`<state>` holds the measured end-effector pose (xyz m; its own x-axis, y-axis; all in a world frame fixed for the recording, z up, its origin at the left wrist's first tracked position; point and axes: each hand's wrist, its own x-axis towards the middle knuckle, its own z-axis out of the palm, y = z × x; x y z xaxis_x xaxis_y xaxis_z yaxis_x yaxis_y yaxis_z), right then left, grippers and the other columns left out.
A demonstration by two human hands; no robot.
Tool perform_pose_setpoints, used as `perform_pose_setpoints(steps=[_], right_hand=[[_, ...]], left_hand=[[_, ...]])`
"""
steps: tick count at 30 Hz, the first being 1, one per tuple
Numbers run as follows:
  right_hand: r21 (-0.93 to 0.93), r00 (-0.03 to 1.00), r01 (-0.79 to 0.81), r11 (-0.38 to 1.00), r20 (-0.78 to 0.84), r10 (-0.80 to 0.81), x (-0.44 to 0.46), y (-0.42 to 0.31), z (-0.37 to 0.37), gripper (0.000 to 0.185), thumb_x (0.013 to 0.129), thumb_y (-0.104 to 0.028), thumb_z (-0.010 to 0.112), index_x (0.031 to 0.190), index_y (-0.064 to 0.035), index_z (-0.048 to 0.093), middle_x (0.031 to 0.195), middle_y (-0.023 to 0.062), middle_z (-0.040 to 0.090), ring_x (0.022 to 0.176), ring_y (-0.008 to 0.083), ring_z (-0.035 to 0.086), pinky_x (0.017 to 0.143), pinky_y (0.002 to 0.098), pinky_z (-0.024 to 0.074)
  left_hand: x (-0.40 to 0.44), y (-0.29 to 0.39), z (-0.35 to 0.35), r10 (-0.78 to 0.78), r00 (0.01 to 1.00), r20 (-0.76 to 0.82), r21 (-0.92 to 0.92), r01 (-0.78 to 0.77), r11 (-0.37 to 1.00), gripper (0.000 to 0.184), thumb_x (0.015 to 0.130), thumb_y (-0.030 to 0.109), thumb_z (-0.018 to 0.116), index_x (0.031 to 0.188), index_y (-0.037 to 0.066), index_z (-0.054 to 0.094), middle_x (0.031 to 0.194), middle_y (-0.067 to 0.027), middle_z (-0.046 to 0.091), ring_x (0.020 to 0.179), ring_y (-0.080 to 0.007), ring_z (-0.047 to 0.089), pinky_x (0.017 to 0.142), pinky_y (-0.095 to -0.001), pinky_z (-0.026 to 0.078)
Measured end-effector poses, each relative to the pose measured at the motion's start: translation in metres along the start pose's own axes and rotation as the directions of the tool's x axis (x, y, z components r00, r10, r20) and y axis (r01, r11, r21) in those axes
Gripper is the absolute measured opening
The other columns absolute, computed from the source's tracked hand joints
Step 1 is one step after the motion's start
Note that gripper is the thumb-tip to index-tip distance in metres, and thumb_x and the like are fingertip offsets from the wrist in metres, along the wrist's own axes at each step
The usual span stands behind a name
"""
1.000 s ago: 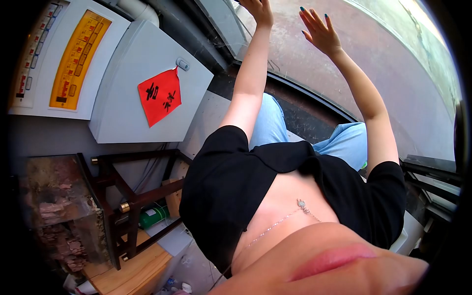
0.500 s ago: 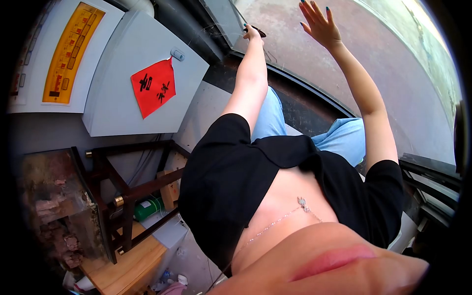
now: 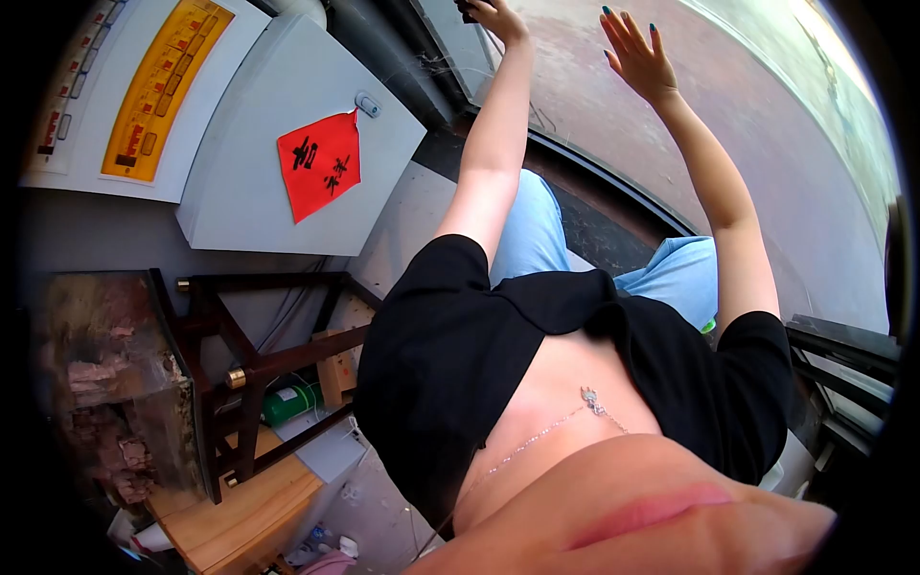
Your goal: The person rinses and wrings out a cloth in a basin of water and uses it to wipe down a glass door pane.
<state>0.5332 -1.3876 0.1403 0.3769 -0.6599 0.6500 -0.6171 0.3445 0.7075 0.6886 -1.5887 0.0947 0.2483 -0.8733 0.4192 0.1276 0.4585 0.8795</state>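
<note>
At the top edge of the head view, my left hand point(image 3: 500, 19) is closed around a small dark object point(image 3: 467, 10). The frame cuts that object off, so its kind is unclear. My right hand point(image 3: 640, 62) is raised on the other side, fingers stretched out and holding nothing. It appears in front of a large window pane point(image 3: 767, 144); whether the palm touches the glass I cannot tell. Both arms reach forward over my knees in blue jeans point(image 3: 532, 225).
On the left, a grey cabinet point(image 3: 240, 153) carries a red paper sign point(image 3: 331, 182). Below lie an upturned dark wooden stool frame point(image 3: 278, 359), a green bottle point(image 3: 290, 403) and a wooden board point(image 3: 240, 508). The black window frame point(image 3: 613, 182) runs beyond my knees.
My left hand has moved up toward the top edge, carrying the dark object with it. My right hand has shifted slightly right and down, fingers still extended. The surroundings have shifted slightly in view.
</note>
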Motion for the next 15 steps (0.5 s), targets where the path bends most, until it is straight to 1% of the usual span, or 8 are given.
perform_pose_setpoints(steps=[2,3,4,6,8,10,12,15], right_hand=[[0.029,1.0,-0.01,1.0,0.015,0.009,0.0,-0.004,0.003,0.069,0.073,-0.054,0.044,0.13,-0.0201,0.026,0.138,-0.0005,0.015,0.127,0.0181,0.014,0.1,0.0484,-0.0002],[0.048,1.0,-0.016,0.999,0.027,0.014,0.0,-0.004,0.002,0.069,0.073,-0.053,0.045,0.13,-0.0201,0.025,0.138,-0.0003,0.016,0.127,0.0182,0.014,0.1,0.0483,-0.0005],[0.066,0.999,-0.022,0.998,0.04,0.019,0.001,-0.003,-0.001,0.07,0.072,-0.053,0.046,0.13,-0.0201,0.025,0.137,-0.0001,0.016,0.127,0.0183,0.014,0.1,0.0482,-0.0008],[0.138,0.994,-0.037,0.99,0.108,0.022,0.009,-0.005,-0.01,0.069,0.072,-0.051,0.047,0.13,-0.0201,0.025,0.137,0.0001,0.017,0.127,0.0183,0.014,0.1,0.0482,-0.0014],[0.159,0.994,-0.042,0.986,0.108,0.025,0.02,-0.006,-0.012,0.069,0.072,-0.05,0.047,0.13,-0.0201,0.025,0.137,0.0002,0.019,0.127,0.0183,0.014,0.1,0.048,-0.0015],[0.145,0.999,-0.035,0.989,0.04,0.03,0.027,-0.01,-0.007,0.068,0.072,-0.049,0.047,0.13,-0.0201,0.026,0.137,0.0002,0.019,0.127,0.0182,0.014,0.101,0.0478,-0.0014],[0.05,1.0,-0.019,0.999,0.002,0.019,0.028,-0.014,0.005,0.067,0.073,-0.052,0.045,0.13,-0.0206,0.025,0.136,0.0,0.02,0.127,0.0183,0.015,0.1,0.0476,-0.0006],[0.019,1.0,-0.024,1.0,0.004,0.024,0.028,-0.018,0.002,0.067,0.075,-0.056,0.039,0.13,-0.0212,0.024,0.137,0.0006,0.019,0.126,0.0187,0.015,0.1,0.0479,-0.0001]], left_hand=[[-0.017,0.091,0.008,0.213,0.969,0.127,0.075,-0.224,0.972,0.061,0.087,0.035,0.027,0.131,0.002,0.0,0.135,-0.0237,-0.004,0.126,-0.0325,-0.002,0.101,-0.0397,0.003],[0.002,0.061,0.023,0.262,0.961,0.086,0.153,-0.273,0.95,0.067,0.086,0.046,0.027,0.131,0.001,0.004,0.135,-0.0235,-0.007,0.125,-0.0358,-0.007,0.1,-0.0421,-0.002],[0.0,0.068,0.028,0.356,0.93,0.09,0.184,-0.367,0.912,0.069,0.086,0.047,0.027,0.131,0.002,0.003,0.134,-0.0243,-0.008,0.125,-0.0358,-0.009,0.101,-0.0415,-0.003],[-0.004,0.062,0.025,0.439,0.893,0.099,0.221,-0.45,0.865,0.072,0.085,0.05,0.027,0.131,0.003,0.001,0.134,-0.0248,-0.009,0.125,-0.0358,-0.009,0.1,-0.0431,-0.003],[-0.02,0.062,0.011,0.357,0.918,0.172,0.23,-0.39,0.891,0.062,0.087,0.036,0.026,0.131,0.002,-0.003,0.134,-0.0236,-0.009,0.126,-0.0346,-0.007,0.101,-0.0407,0.0],[-0.008,0.012,-0.008,0.096,0.994,0.056,0.184,-0.105,0.977,0.065,0.087,0.041,0.024,0.131,0.002,-0.005,0.134,-0.0234,-0.012,0.126,-0.0337,-0.009,0.101,-0.0407,0.0],[0.002,-0.034,-0.031,-0.148,0.989,0.015,0.144,0.144,0.979,0.07,0.086,0.046,0.023,0.13,0.001,-0.008,0.135,-0.0202,-0.012,0.126,-0.0308,-0.009,0.101,-0.0393,-0.001],[-0.008,-0.061,-0.063,-0.536,0.844,0.035,0.177,0.522,0.834,0.072,0.085,0.052,0.02,0.13,0.007,-0.011,0.136,-0.0175,-0.011,0.127,-0.0306,0.0,0.101,-0.0382,0.009]])
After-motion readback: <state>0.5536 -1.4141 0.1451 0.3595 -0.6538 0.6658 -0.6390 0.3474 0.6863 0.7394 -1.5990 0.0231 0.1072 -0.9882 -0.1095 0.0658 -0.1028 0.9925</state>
